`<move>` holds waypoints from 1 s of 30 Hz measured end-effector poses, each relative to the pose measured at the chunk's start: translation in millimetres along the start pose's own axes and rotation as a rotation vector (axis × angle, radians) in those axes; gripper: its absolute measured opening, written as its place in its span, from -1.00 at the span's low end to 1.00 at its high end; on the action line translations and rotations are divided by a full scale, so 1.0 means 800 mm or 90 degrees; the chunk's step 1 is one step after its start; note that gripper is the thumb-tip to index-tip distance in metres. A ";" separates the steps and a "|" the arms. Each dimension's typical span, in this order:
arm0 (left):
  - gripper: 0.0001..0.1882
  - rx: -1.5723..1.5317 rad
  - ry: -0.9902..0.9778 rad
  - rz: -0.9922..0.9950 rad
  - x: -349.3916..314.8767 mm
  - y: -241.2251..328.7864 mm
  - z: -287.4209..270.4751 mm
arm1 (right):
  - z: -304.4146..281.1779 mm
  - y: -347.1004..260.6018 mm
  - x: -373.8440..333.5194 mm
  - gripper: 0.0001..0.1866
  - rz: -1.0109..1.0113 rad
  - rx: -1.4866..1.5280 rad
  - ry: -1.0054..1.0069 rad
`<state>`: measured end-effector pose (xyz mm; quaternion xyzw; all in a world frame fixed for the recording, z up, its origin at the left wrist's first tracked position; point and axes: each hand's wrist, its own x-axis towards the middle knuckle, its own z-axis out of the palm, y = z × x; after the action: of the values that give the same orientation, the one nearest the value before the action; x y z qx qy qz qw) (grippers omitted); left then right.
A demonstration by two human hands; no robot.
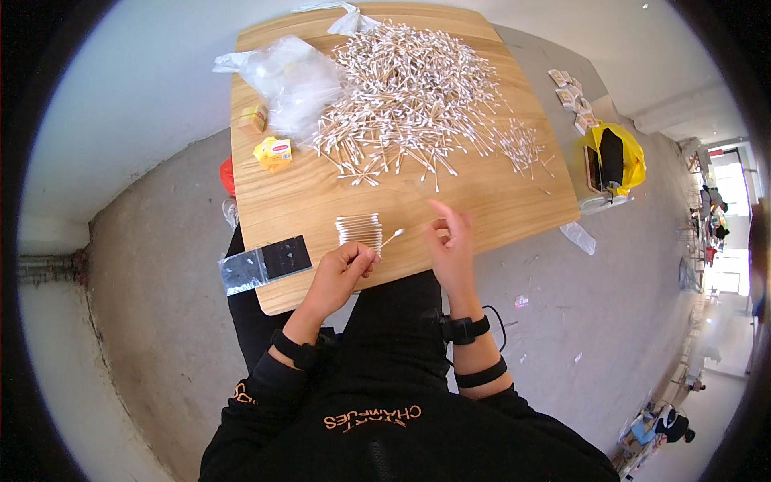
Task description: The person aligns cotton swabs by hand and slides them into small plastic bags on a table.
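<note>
My left hand (pixel 347 271) pinches a cotton swab (pixel 392 237) near the table's front edge, its white tip pointing up and to the right. Right beside these fingers lies a neat row of cotton swabs (pixel 357 229), side by side on the wood. My right hand (pixel 451 245) is over the table to the right, somewhat blurred, thumb and index finger apart; I see nothing in it. Beyond both hands a big loose heap of cotton swabs (pixel 414 88) covers the far part of the table, with a smaller scatter of swabs (pixel 520 145) at its right.
The wooden table (pixel 385 197) also bears a clear plastic bag (pixel 297 84), a small yellow box (pixel 252 119), a yellow packet (pixel 273 153) and a dark flat pouch (pixel 285 257) at the left edge. A yellow bag (pixel 630 161) and small packs (pixel 566 96) stand off to the right.
</note>
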<state>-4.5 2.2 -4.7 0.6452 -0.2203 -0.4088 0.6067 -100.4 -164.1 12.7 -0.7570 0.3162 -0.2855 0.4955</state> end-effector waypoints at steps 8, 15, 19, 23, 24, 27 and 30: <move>-0.75 -0.003 -0.011 0.009 0.000 -0.002 -0.002 | 0.007 -0.005 -0.005 -0.86 -0.031 0.004 -0.176; -0.87 0.054 0.034 0.043 -0.002 -0.006 0.002 | 0.022 0.006 -0.021 -0.80 0.152 0.101 -0.131; -0.89 0.089 0.079 0.068 -0.002 -0.004 0.004 | 0.035 0.005 -0.028 -0.77 0.186 0.227 -0.109; -0.86 0.095 0.099 0.048 -0.004 0.005 0.005 | 0.042 -0.001 -0.033 -0.78 0.187 0.271 -0.103; -0.86 0.094 0.099 0.048 -0.004 0.005 0.005 | 0.044 -0.003 -0.034 -0.79 0.192 0.295 -0.103; -0.85 0.082 0.104 0.034 -0.004 0.002 0.005 | 0.044 0.000 -0.033 -0.80 0.223 0.320 -0.127; -0.85 0.153 0.093 0.073 -0.003 0.000 0.001 | 0.045 0.003 -0.034 -0.79 0.233 0.337 -0.135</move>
<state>-6.7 3.4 -4.2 0.7275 -0.2597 -0.2963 0.5617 -91.5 -124.1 -5.3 -0.5580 0.3087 -0.1836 0.7481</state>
